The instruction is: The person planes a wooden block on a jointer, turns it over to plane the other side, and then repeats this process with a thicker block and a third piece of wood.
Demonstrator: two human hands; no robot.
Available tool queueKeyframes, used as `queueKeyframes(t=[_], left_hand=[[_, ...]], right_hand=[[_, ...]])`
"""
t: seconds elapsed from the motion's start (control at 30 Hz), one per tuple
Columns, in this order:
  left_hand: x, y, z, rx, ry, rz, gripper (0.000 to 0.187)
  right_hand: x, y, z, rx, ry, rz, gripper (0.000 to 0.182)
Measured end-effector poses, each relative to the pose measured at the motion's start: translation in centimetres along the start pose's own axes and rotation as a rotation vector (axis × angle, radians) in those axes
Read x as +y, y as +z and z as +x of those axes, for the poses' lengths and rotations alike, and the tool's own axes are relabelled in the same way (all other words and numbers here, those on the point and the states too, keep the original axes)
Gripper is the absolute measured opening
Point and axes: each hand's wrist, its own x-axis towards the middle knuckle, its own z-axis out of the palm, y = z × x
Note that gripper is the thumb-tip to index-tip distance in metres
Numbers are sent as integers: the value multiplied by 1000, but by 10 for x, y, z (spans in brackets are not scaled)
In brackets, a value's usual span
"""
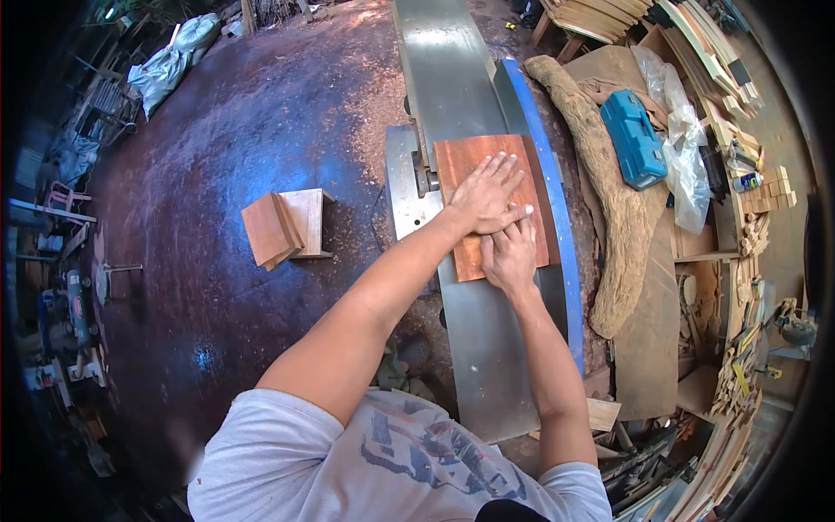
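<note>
A reddish-brown wooden board lies flat on the long metal bed of a jointer, close against its blue-edged fence. My left hand rests palm down on the board, with its fingers spread toward the far end. Just nearer to me, my right hand presses on the same board, its thumb apart and its fingers slightly bent. The two hands touch or overlap near the left thumb. The board's underside and the cutter below are hidden.
Left of the machine, several brown boards lean on a low wooden stool. Wood shavings cover the floor beside the bed. To the right are a rough log, a blue tool case, clear plastic and stacked wood strips.
</note>
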Motion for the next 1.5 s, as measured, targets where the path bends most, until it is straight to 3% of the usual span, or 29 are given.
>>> queueKeyframes(t=[0.23,0.4,0.5,0.6,0.9,1.4,1.5], left_hand=[[-24,-6,20,-32,-28,-31,88],[-37,-7,32,61,-22,-44,78],[-45,-8,38,65,-17,-29,77],[-54,-11,45,74,-20,-40,76],[-80,-15,67,109,-14,-58,72],[-126,-24,104,81,-56,-66,79],[-134,-23,110,99,-45,-68,78]], right_hand=[[3,10,26,-46,22,-42,39],[6,14,44,-174,124,-23,47],[10,24,52,-22,12,-84,37],[12,27,61,-181,126,-68,46],[24,45,90,-35,-1,-149,44],[30,61,144,-234,98,-197,54],[33,67,152,-191,72,-200,55]])
